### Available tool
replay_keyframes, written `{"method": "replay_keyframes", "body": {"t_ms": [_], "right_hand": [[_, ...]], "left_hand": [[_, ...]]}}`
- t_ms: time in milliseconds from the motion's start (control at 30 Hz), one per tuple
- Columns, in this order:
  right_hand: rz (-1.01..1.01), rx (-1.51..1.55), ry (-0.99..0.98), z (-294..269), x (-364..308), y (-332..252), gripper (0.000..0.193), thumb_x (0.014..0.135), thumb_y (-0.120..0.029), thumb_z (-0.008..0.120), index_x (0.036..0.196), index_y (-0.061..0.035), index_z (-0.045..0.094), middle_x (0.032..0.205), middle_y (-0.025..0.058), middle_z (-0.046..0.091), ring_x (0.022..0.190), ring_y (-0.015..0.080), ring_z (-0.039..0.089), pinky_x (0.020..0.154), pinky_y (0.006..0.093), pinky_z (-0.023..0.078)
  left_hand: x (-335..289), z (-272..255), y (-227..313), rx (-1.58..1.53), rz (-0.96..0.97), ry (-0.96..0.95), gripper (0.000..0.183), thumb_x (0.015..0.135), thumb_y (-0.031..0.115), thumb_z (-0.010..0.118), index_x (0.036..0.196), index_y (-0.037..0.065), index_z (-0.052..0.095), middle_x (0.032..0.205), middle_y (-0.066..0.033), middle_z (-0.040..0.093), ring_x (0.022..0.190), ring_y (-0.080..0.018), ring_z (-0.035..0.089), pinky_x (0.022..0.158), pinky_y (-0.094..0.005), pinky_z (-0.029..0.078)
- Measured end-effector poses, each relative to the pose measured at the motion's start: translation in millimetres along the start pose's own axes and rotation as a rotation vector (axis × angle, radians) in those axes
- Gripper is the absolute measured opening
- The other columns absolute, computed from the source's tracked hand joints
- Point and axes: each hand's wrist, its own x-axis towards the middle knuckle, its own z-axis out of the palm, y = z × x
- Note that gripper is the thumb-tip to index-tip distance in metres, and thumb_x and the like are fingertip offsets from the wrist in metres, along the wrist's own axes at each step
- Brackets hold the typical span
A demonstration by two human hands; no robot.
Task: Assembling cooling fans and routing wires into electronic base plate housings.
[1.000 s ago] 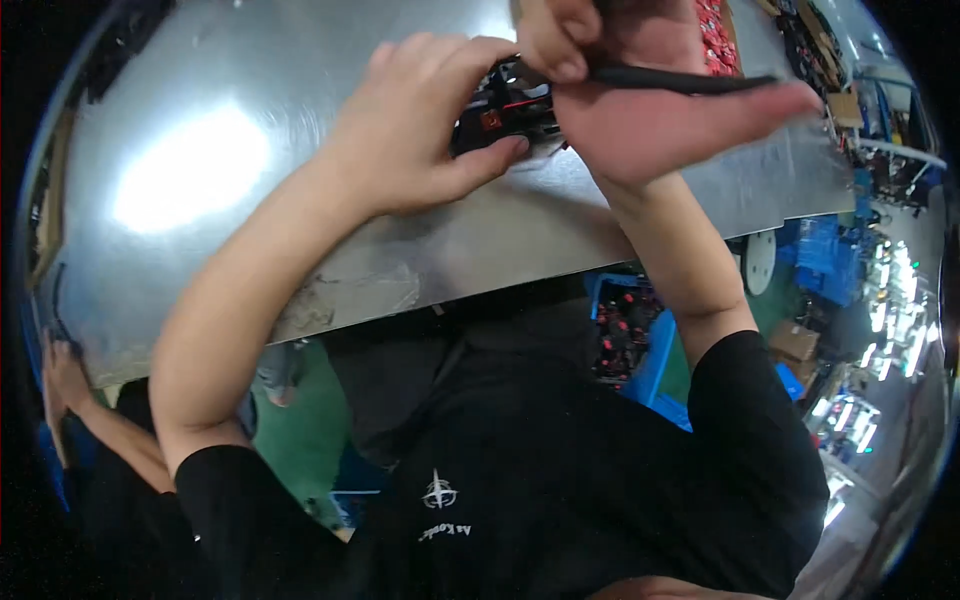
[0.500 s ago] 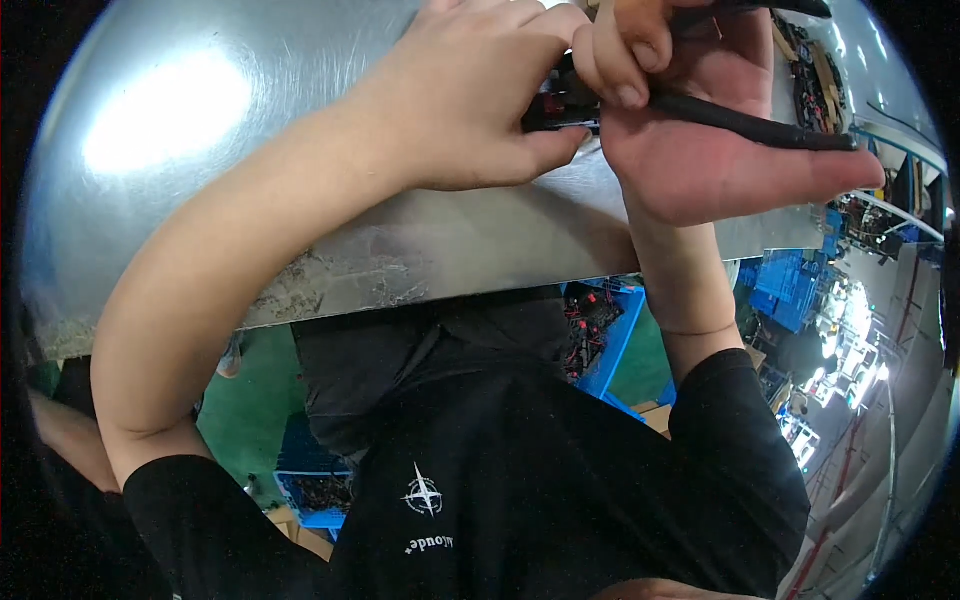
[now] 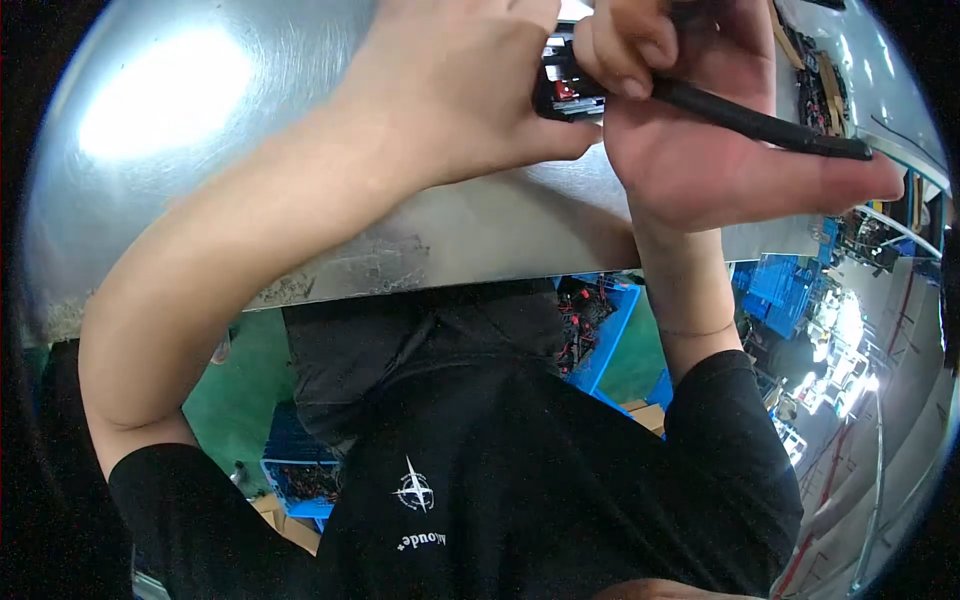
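Note:
My left hand [image 3: 470, 90] is closed at the top middle, over the metal table. Between its fingers and thumb sits a small black part [image 3: 570, 95] with red and shiny metal bits showing. My right hand [image 3: 690, 170] is turned palm up just to the right of it. Its fingers are curled round a pliers-like tool with black handles [image 3: 760, 125], one lying across the palm toward the thumb and the other cut off by the top edge. The tool's head is hidden by the fingers, so whether it touches the black part I cannot tell.
The metal table [image 3: 180, 220] has a worn front edge close to my body. Below it stand a blue crate [image 3: 605, 345] of black and red parts and another blue crate [image 3: 300, 485] at lower left. More blue crates [image 3: 775, 295] are stacked at the right.
My left hand has shifted slightly up and left, and more of the black part shows. The tool's handles have swung a little to the right with my right hand.

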Motion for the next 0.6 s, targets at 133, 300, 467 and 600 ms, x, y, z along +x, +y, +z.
{"method": "replay_keyframes", "body": {"t_ms": [133, 300, 467, 600], "right_hand": [[0.032, 0.002, -0.051, 5, 2, 0, 0.122, 0.066, -0.116, 0.024, 0.099, -0.0030, 0.056, 0.074, 0.0063, 0.046, 0.065, 0.0175, 0.040, 0.062, 0.0321, 0.034], [0.071, -0.002, -0.100, 2, 2, -3, 0.121, 0.065, -0.116, 0.025, 0.097, -0.0031, 0.056, 0.074, 0.0061, 0.046, 0.065, 0.0176, 0.040, 0.063, 0.0320, 0.034], [0.109, -0.004, -0.164, 1, 3, -3, 0.121, 0.065, -0.116, 0.025, 0.095, -0.0033, 0.055, 0.075, 0.0058, 0.046, 0.065, 0.0176, 0.040, 0.063, 0.0318, 0.033], [0.163, -0.003, -0.160, 1, 2, -4, 0.117, 0.062, -0.117, 0.028, 0.086, -0.0053, 0.053, 0.073, 0.0049, 0.046, 0.065, 0.0177, 0.040, 0.064, 0.0317, 0.033]], "left_hand": [[1, -7, 0, 0.030, -0.062, -0.089, 0.056, 0.079, 0.050, 0.081, 0.098, 0.000, 0.064, 0.099, -0.0170, 0.066, 0.100, -0.0344, 0.062, 0.088, -0.0470, 0.042], [-2, -3, 0, 0.021, -0.023, -0.058, 0.055, 0.079, 0.051, 0.078, 0.098, 0.001, 0.064, 0.097, -0.0165, 0.066, 0.099, -0.0340, 0.062, 0.088, -0.0473, 0.042], [-2, -8, -6, 0.047, -0.013, -0.075, 0.055, 0.079, 0.052, 0.077, 0.098, 0.002, 0.065, 0.095, -0.0163, 0.066, 0.097, -0.0340, 0.062, 0.088, -0.0477, 0.042], [2, -15, -12, 0.030, 0.050, -0.153, 0.057, 0.081, 0.055, 0.077, 0.098, 0.002, 0.066, 0.094, -0.0168, 0.067, 0.098, -0.0350, 0.063, 0.089, -0.0484, 0.042]]}}
